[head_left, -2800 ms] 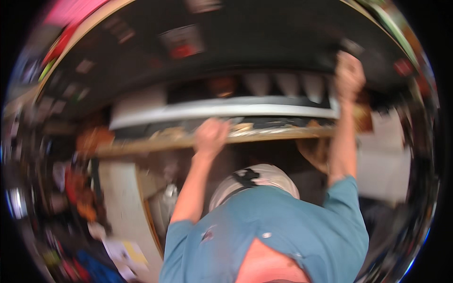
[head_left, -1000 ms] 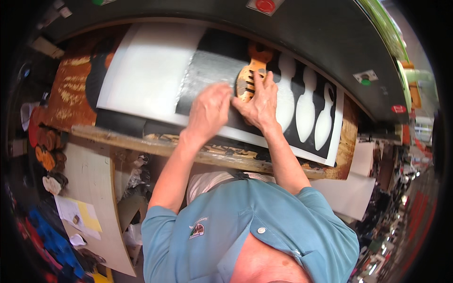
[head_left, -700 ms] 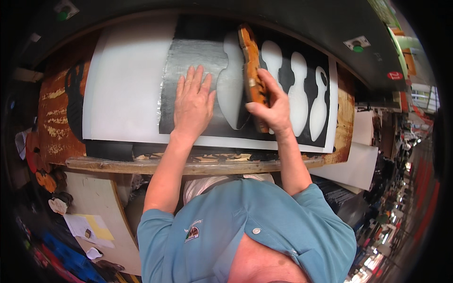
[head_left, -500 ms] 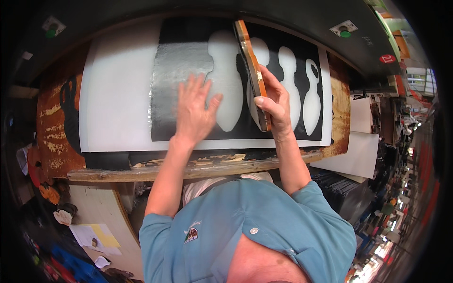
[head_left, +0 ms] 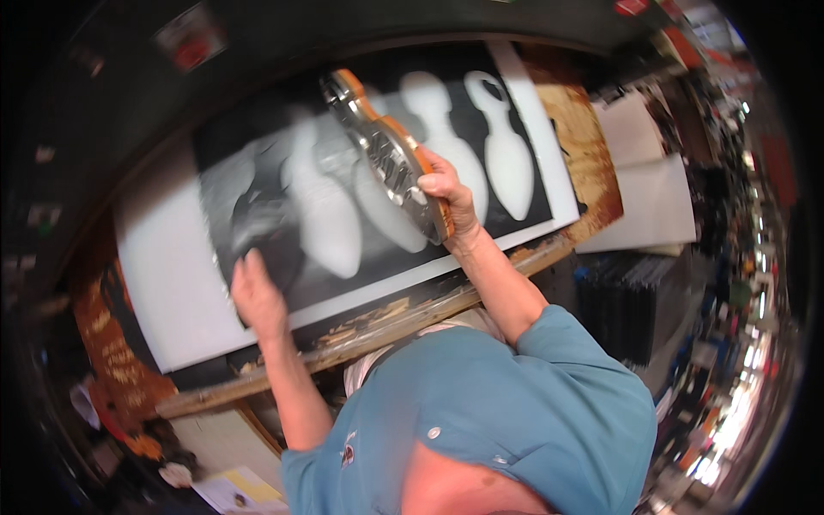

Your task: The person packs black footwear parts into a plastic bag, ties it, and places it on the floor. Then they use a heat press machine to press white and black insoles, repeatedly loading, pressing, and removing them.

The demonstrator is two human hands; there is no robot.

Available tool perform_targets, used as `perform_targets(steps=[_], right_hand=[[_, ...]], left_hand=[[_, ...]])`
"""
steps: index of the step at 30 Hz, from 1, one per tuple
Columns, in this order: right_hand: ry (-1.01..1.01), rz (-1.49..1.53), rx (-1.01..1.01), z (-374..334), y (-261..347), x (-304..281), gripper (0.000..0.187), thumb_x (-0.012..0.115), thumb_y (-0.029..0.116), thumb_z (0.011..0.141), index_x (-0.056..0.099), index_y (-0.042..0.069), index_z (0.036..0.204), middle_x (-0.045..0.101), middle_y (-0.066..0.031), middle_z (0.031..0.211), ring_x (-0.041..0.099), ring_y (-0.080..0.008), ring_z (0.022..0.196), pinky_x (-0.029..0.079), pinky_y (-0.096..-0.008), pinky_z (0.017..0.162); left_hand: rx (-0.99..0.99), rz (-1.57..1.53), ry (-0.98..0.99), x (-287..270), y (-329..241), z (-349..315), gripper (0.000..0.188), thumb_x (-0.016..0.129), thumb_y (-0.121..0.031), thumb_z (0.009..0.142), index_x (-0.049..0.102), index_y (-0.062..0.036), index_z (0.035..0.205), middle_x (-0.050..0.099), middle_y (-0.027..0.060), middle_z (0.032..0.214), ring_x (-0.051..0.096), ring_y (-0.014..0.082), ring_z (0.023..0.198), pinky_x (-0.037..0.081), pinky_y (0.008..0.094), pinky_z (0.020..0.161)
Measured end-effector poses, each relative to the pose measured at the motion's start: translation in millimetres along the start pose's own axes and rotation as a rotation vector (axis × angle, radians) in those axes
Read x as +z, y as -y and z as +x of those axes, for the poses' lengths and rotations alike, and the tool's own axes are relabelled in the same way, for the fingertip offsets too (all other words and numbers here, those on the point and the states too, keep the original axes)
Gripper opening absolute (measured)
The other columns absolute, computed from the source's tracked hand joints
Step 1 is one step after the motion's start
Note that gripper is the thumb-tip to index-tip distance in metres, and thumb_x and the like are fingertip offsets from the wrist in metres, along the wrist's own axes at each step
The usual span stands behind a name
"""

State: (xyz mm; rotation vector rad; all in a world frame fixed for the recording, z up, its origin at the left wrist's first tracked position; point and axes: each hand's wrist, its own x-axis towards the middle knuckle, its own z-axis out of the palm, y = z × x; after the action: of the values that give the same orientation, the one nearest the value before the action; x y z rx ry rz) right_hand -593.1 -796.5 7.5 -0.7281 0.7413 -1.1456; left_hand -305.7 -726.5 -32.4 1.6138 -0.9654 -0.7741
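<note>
My right hand (head_left: 453, 194) grips an orange-edged cutting die (head_left: 396, 163) by its right side. The die is long and sole-shaped, with metal showing in its hollow face, and is held tilted above a black sheet (head_left: 468, 163). Pale sole-shaped openings in the sheet, one of them at the right (head_left: 508, 172), show the white board (head_left: 159, 266) beneath. At the sheet's near left, my left hand (head_left: 259, 296) is closed on a dark, rounded cut-out piece (head_left: 268, 236). Motion blurs that hand and piece, so the piece's full outline is unclear.
A worn wooden board (head_left: 592, 163) lies under the white one, with a wooden rail (head_left: 378, 330) along its near edge. The dark machine body (head_left: 343, 21) overhangs the far side. At right are white sheets (head_left: 639, 206) and a stack of black sheets (head_left: 618, 300).
My left hand has gone from spread over the sheet to closed on a dark piece, nearer and to the left. The die has turned, showing its hollow face. The whole view has tilted.
</note>
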Motion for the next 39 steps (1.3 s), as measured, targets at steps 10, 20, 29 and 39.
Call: perform_targets(steps=[10,20,29,39], right_hand=[[-0.174,0.033,-0.474,-87,118,-73,0.107,0.071,0.039,0.08,0.022,-0.005,0.164,0.04,-0.0309,0.158,0.048,-0.0425,0.142,0.038,-0.0454,0.124],[0.005,0.882,-0.666,-87,160,-230,0.075,0.067,0.042,0.092,0.048,-0.002,0.149,0.04,-0.0333,0.154,0.039,-0.0505,0.14,0.038,-0.0652,0.115],[-0.651,-0.132,-0.26,-99,153,-292,0.061,0.071,0.032,0.098,0.055,0.0,0.147,0.066,-0.0176,0.135,0.064,-0.0304,0.125,0.048,-0.044,0.111],[-0.668,-1.457,-0.151,-84,109,-282,0.049,0.068,0.038,0.103,0.065,0.008,0.143,0.066,-0.0158,0.136,0.062,-0.0277,0.124,0.047,-0.0373,0.106]], left_hand=[[0.133,0.232,-0.066,-8,30,0,0.036,0.056,-0.027,0.112,0.065,0.0053,0.099,0.055,-0.0028,0.075,0.042,0.0078,0.07,0.04,0.0271,0.063],[0.144,0.401,-0.253,0,35,5,0.047,0.06,-0.031,0.109,0.066,0.014,0.123,0.075,0.0228,0.11,0.067,0.0244,0.098,0.052,0.0375,0.09],[0.04,-0.089,-0.003,-4,17,2,0.027,0.055,-0.018,0.111,0.072,0.0015,0.118,0.074,0.0026,0.106,0.063,0.0082,0.094,0.05,0.0268,0.087],[-0.182,-0.345,-0.086,-11,-6,-50,0.034,0.06,-0.005,0.103,0.061,0.003,0.136,0.074,0.009,0.118,0.068,0.0142,0.107,0.052,0.0302,0.098]])
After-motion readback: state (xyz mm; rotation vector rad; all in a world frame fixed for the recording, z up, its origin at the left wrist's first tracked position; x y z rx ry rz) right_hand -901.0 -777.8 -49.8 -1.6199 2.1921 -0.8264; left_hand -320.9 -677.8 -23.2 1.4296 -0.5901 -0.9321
